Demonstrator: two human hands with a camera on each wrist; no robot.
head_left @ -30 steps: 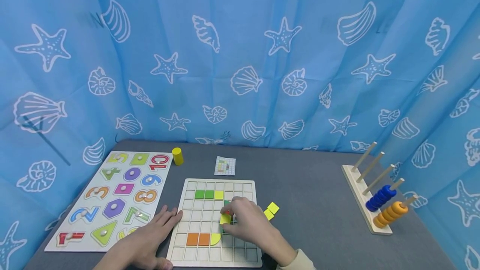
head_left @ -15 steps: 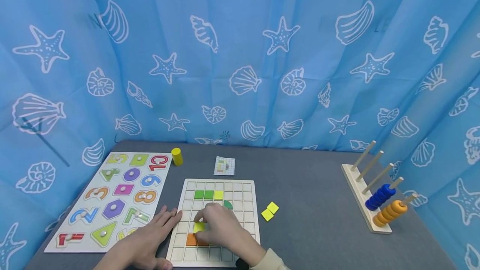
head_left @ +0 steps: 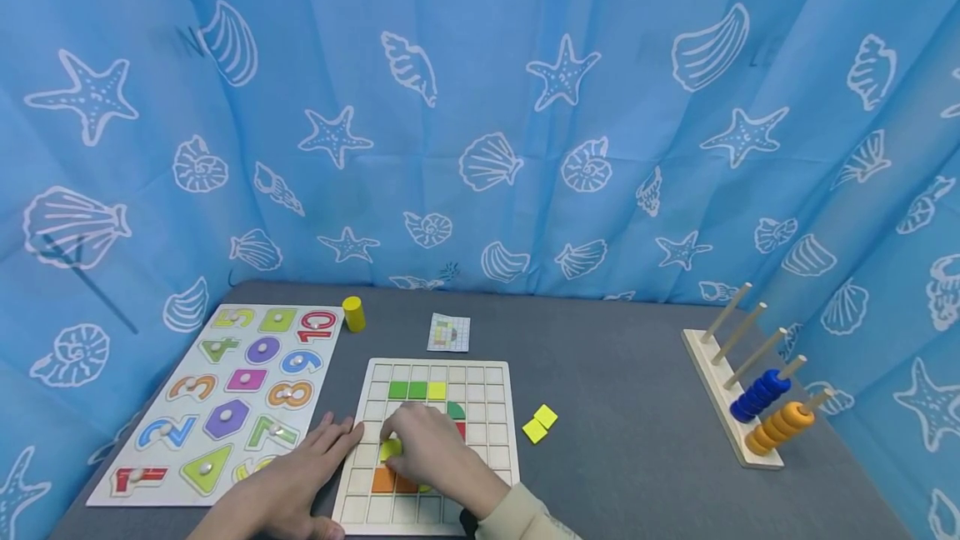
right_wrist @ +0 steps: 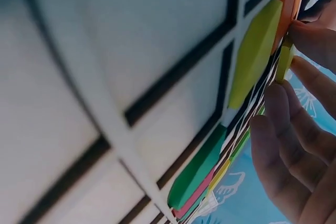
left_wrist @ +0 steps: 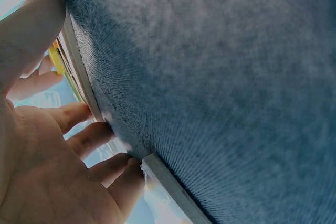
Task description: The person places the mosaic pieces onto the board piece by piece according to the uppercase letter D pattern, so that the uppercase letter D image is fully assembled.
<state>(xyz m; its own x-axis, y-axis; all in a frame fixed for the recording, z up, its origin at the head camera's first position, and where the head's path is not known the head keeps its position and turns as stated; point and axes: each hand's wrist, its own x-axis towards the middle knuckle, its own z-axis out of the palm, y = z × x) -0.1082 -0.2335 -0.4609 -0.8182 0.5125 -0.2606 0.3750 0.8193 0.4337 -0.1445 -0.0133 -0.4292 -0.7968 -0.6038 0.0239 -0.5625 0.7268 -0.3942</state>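
Observation:
My right hand pinches a yellow square tile between thumb and fingers, at the left part of a pale wooden grid board. In the right wrist view the yellow tile stands at the fingertips beside an orange tile. Orange tiles lie one row nearer, partly covered by the hand. Two green tiles and a yellow one fill part of a far row. A green quarter-round piece and a red tile show past the knuckles. My left hand, fingers extended, rests along the board's left edge.
Loose yellow tiles lie right of the board. Behind it are a small pattern card and a yellow cylinder. A number-and-shape knob puzzle lies left. At the right stands a peg rack with blue and orange beads.
My right hand has carried the yellow tile leftward from the board's middle to above the orange tiles, then slightly farther left. The red tile has come into clearer view. The left hand stays put.

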